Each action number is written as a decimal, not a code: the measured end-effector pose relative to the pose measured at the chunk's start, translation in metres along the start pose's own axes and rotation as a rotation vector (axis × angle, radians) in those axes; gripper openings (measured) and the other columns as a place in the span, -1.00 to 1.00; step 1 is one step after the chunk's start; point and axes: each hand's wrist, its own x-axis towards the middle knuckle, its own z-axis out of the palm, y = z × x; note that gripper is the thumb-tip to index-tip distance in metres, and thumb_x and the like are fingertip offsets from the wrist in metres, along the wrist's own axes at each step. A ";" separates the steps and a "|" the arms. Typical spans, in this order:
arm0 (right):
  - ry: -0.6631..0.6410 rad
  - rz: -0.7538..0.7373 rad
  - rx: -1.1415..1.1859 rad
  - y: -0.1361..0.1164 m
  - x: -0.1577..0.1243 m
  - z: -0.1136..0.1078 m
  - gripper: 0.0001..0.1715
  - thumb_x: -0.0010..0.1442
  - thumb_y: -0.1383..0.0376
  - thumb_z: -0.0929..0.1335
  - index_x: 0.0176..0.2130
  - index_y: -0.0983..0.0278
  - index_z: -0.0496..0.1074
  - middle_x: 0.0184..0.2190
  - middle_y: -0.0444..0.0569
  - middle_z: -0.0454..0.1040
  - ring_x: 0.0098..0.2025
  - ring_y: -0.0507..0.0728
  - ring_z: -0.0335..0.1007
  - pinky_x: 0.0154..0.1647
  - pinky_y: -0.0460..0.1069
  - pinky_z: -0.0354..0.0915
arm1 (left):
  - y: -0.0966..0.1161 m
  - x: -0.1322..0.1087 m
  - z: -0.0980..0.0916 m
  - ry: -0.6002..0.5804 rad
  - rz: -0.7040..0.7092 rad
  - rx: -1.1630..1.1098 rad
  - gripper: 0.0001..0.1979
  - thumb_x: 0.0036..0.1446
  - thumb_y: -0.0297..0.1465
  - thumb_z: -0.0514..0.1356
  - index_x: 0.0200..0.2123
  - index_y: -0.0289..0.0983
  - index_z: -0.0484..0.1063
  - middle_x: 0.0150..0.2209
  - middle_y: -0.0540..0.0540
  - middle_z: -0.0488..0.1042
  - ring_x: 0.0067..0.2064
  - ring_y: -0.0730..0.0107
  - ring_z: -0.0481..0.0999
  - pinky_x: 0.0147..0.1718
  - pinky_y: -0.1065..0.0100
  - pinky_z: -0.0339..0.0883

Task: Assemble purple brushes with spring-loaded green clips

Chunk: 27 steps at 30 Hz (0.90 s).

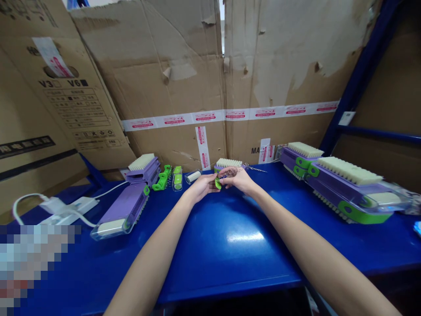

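Head cam: your L hand (203, 186) has fingers pinched on green piece (217, 182), long axis tilted near-upright; R hand (240, 179) equally near, fingers bunched just R of it, hold unclear.

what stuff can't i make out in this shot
Head view throughout:
Green piece: full shape hidden by the left hand and right hand.
Cream-topped block: lower front hidden behind the hands.
Bright blue item: cut off by the right edge.
Left carton: fine print too small.
Lower left corner: blurred by pixelation.
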 end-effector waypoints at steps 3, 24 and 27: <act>-0.003 0.010 0.001 0.001 0.002 -0.001 -0.61 -0.27 0.33 0.51 -0.35 0.36 0.46 -0.48 -0.09 0.51 -0.53 0.00 0.39 -0.54 -0.10 0.37 | 0.000 0.000 -0.001 -0.007 0.000 0.014 -0.81 0.06 -0.30 0.26 -0.34 -0.33 0.45 -0.48 -0.09 0.51 -0.45 0.42 0.49 -0.37 0.35 0.41; 0.068 -0.056 -0.027 0.007 0.008 0.002 -0.71 -0.20 0.33 0.49 -0.41 0.32 0.40 -0.62 -0.16 0.45 -0.60 0.01 0.36 -0.55 -0.08 0.33 | 0.003 -0.008 0.001 -0.180 0.074 0.110 -0.50 -0.14 -0.41 0.39 -0.06 -0.27 0.42 -0.20 -0.15 0.53 -0.16 0.33 0.52 -0.11 0.25 0.34; 0.076 -0.064 -0.024 0.007 0.008 0.003 -0.68 -0.21 0.30 0.51 -0.40 0.32 0.41 -0.62 -0.15 0.45 -0.60 0.01 0.36 -0.54 -0.07 0.33 | 0.002 -0.007 -0.003 -0.161 0.091 0.096 -0.37 -0.16 -0.45 0.40 0.04 -0.23 0.35 -0.14 -0.17 0.53 -0.14 0.30 0.53 -0.06 0.22 0.31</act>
